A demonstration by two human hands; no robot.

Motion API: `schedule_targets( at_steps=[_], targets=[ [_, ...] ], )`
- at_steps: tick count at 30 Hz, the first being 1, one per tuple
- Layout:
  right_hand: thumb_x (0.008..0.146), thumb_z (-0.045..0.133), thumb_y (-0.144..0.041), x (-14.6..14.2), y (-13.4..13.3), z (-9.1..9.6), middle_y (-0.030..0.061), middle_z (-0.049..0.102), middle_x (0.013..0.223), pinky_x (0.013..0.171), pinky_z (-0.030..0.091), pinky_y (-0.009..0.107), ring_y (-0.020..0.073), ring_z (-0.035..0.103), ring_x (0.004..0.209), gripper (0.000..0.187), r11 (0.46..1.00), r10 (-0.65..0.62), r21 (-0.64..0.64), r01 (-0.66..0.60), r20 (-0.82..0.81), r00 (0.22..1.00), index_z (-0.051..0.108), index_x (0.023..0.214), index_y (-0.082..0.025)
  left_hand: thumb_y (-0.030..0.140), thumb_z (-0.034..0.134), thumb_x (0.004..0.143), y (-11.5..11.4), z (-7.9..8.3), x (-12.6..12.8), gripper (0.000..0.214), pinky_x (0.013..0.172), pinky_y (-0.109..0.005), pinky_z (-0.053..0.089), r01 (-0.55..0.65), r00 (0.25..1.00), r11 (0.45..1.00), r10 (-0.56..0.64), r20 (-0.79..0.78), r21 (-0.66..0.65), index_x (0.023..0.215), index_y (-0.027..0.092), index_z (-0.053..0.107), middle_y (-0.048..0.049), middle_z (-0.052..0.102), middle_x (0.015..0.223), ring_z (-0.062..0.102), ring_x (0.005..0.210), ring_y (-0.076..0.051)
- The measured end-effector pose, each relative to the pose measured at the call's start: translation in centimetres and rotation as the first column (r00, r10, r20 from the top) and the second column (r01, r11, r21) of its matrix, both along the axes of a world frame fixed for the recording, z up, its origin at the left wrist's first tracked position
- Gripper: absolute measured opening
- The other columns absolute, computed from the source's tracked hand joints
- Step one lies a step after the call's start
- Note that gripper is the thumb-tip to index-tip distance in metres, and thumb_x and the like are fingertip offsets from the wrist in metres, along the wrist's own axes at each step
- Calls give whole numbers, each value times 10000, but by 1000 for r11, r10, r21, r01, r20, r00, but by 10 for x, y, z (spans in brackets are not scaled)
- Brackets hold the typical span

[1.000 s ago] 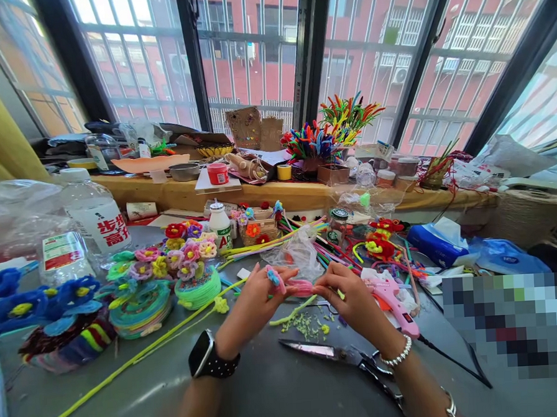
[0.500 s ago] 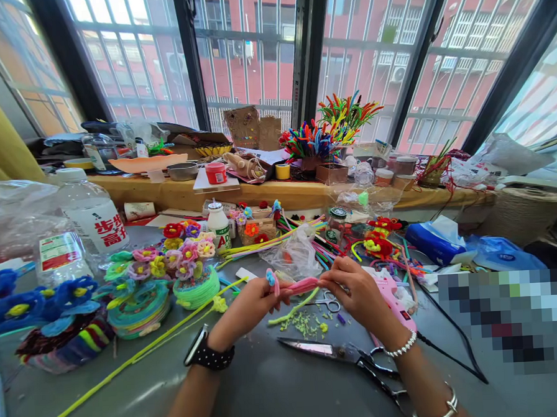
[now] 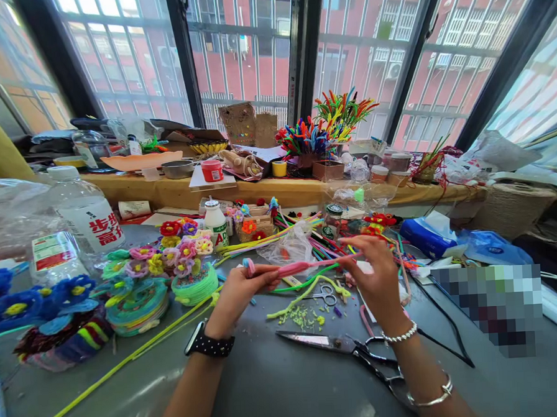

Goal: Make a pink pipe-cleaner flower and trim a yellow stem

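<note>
Between the fingers of my left hand (image 3: 234,298) is one end of a pink pipe cleaner (image 3: 295,268), looped or doubled near that hand and thinner toward the right. My right hand (image 3: 378,281) is raised and pinches its far stretch between thumb and fingers. A small blue and pink fuzzy ring (image 3: 248,266) sits on a left finger. Below the hands lie small scissors (image 3: 327,295), a light green pipe cleaner (image 3: 288,309) with fuzzy clippings (image 3: 303,319), and large black-handled shears (image 3: 318,340). My right forearm partly covers the shears' handles.
Pipe-cleaner flower pots (image 3: 196,284) and a long yellow stem (image 3: 128,359) occupy the left. Behind are a white bottle (image 3: 215,221), a plastic bag (image 3: 290,245) and a glass jar (image 3: 333,221). A blue tissue pack (image 3: 427,235) and a black cord (image 3: 453,336) lie right.
My hands have moved apart, the right one going right and upward with its fingers spread more. More of the pink pipe cleaner now shows stretched between them. The view has shifted slightly.
</note>
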State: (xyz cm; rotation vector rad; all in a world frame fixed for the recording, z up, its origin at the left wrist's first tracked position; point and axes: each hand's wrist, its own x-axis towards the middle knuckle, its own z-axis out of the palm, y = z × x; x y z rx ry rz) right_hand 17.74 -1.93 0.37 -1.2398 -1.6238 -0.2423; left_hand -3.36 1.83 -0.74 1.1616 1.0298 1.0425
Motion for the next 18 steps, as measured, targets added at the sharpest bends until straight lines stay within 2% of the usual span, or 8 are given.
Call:
schedule_targets(
  at_steps=[1, 3, 5, 7, 8, 9, 13, 18],
  targets=[
    [737, 536, -342, 1, -6, 6, 61, 538, 891, 792, 332, 345, 219, 459, 889, 215, 998, -47, 49, 49, -29, 998, 550, 910, -215, 243, 699, 507, 0, 1, -1, 223, 700, -278, 487, -36, 999, 999, 35, 26, 12, 690, 120, 668, -19, 665, 608, 609, 600, -136],
    [755, 520, -297, 6, -21, 15, 58, 543, 879, 769, 351, 326, 207, 476, 867, 160, 998, -57, 6, 57, -37, 998, 544, 888, -212, 257, 705, 500, 0, 3, -3, 237, 704, -281, 486, -84, 995, 996, 82, 65, 26, 683, 112, 663, -19, 662, 604, 607, 591, -132],
    [770, 492, -250, 15, -39, 15, 39, 559, 794, 686, 388, 291, 179, 512, 753, 90, 966, 64, -253, -47, 60, 996, 552, 827, -215, 257, 708, 500, 1, 4, -4, 236, 707, -278, 484, -110, 991, 993, 107, 85, 32, 678, 110, 659, -18, 661, 610, 604, 590, -126],
    [746, 506, -220, 29, -60, 6, 26, 574, 732, 601, 409, 271, 167, 533, 656, 78, 802, 252, -590, -94, 191, 949, 572, 787, -225, 246, 707, 508, 1, 4, -5, 228, 718, -275, 479, -119, 989, 992, 115, 97, 37, 685, 110, 657, -15, 661, 619, 603, 607, -125],
    [716, 529, -201, 35, -70, -1, 31, 585, 755, 606, 416, 276, 174, 545, 660, 75, 716, 306, -696, -56, 241, 921, 586, 757, -230, 243, 705, 512, 1, 4, -6, 226, 724, -277, 477, -123, 987, 991, 118, 106, 42, 689, 111, 656, -14, 661, 622, 604, 616, -127],
    [680, 553, -175, 42, -79, -9, 42, 592, 819, 630, 422, 288, 189, 556, 696, 127, 658, 327, -753, -4, 281, 902, 595, 784, -235, 243, 703, 517, 2, 4, -6, 226, 730, -279, 474, -126, 986, 991, 120, 115, 47, 695, 113, 656, -14, 662, 626, 604, 626, -130],
    [597, 516, -52, 49, -99, -34, 100, 579, 948, 738, 430, 316, 232, 549, 850, 349, 577, 289, -798, 177, 402, 869, 592, 907, -193, 221, 695, 533, 1, 4, -7, 226, 759, -272, 463, -83, 983, 996, 78, 163, 20, 735, 127, 659, -20, 676, 676, 613, 689, -146],
    [539, 419, 23, 38, -95, -42, 115, 562, 920, 745, 413, 288, 211, 524, 855, 408, 590, 278, -781, 205, 435, 857, 568, 882, -138, 183, 685, 538, 0, 6, -6, 212, 759, -250, 464, -27, 966, 998, 38, 257, -49, 744, 139, 662, -34, 685, 721, 616, 746, -157]
  ],
)
